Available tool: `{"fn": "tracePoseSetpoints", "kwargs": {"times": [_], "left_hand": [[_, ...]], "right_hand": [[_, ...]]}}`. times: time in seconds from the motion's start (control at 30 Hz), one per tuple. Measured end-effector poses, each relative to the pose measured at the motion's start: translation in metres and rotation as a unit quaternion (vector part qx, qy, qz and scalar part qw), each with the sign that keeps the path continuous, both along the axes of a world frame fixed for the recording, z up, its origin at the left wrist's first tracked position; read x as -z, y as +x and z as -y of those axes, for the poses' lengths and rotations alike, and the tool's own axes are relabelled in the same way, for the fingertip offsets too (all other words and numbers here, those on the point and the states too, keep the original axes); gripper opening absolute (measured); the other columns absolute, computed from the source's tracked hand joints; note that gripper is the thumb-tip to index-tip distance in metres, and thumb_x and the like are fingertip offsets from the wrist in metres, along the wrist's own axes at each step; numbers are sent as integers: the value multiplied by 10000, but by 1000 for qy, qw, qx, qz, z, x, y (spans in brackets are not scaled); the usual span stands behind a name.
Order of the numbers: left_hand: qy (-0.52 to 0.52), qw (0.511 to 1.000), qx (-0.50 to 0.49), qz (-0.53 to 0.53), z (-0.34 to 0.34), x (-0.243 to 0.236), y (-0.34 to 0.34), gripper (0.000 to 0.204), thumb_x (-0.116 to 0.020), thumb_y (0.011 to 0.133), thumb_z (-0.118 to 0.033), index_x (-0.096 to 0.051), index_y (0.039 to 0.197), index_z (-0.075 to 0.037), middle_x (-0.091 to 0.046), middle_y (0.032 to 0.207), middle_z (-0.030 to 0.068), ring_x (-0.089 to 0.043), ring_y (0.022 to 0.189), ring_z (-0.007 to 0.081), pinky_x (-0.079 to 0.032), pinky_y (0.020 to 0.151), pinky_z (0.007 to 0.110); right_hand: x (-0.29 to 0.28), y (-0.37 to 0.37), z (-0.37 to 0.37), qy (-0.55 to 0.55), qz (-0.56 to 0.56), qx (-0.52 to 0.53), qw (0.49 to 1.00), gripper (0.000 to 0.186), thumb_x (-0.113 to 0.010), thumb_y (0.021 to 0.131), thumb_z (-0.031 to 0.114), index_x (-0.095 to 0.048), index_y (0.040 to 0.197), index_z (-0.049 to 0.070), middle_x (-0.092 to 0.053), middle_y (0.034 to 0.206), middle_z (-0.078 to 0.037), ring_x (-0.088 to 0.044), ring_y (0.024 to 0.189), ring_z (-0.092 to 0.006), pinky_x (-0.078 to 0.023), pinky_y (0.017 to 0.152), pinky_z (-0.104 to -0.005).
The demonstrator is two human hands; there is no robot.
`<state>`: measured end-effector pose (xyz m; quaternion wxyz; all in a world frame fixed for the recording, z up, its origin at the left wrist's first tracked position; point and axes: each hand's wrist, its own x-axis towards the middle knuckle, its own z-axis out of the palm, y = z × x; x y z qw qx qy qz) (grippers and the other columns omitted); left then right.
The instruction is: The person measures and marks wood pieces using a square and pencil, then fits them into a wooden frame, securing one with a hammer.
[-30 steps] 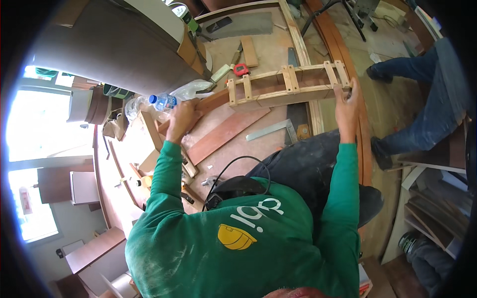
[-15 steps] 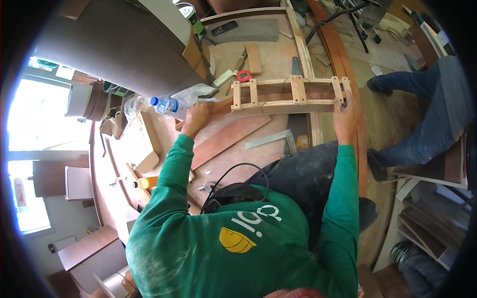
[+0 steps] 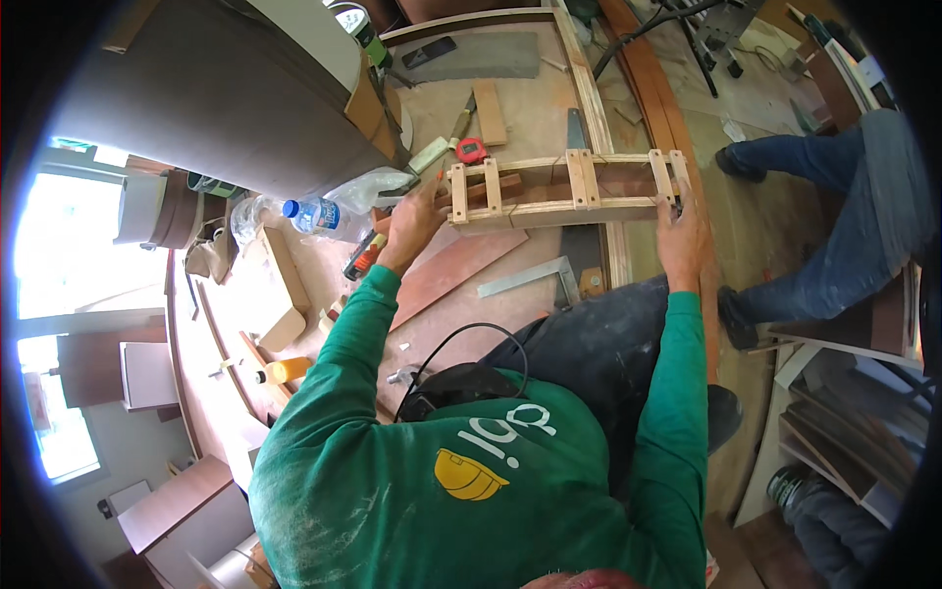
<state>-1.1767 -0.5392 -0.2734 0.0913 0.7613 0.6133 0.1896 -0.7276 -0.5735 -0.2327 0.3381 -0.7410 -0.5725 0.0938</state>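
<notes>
A long, narrow wooden frame with several pale slats screwed across its top lies crosswise in front of me. My left hand is closed at its left end, fingertips against the end slat. My right hand grips the right end by the paired slats, thumb and fingers around it. Inside the frame, a reddish-brown wood strip shows between the slats near the left end; part of it is hidden. An orange-and-black handled tool lies just beside my left wrist.
Around the frame lie a red tape measure, a metal square, a reddish board and a wood block. A water bottle lies left of my left hand. Another person's legs are at the right.
My left hand has moved right, up to the frame's end. The reddish strip that stuck out there now sits further inside. The orange-handled tool has come into sight. My right hand keeps its grip.
</notes>
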Motion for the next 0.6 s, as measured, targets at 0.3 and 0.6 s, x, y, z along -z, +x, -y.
{"fn": "tracePoseSetpoints", "kwargs": {"times": [0.3,0.6], "left_hand": [[106,988,90,-69,24,-4,-44,358,-873,771,-363,-749,983,-104,-739,1071,113,-648,1129,304,-450,986,473],[72,993,87,-23,10,-8,-31,327,-873,777,-341,-758,956,-92,-745,1034,113,-653,1113,314,-441,1003,472]], "right_hand": [[-4,-4,-5,7,-23,-15,1000,537,-666,1040,299,-560,1503,49,-709,1261,-261,-731,1046,-360,-563,904,-450],[-5,3,-12,0,-37,-30,999,514,-666,1043,263,-564,1499,50,-710,1253,-242,-717,1024,-331,-562,918,-412]]}}
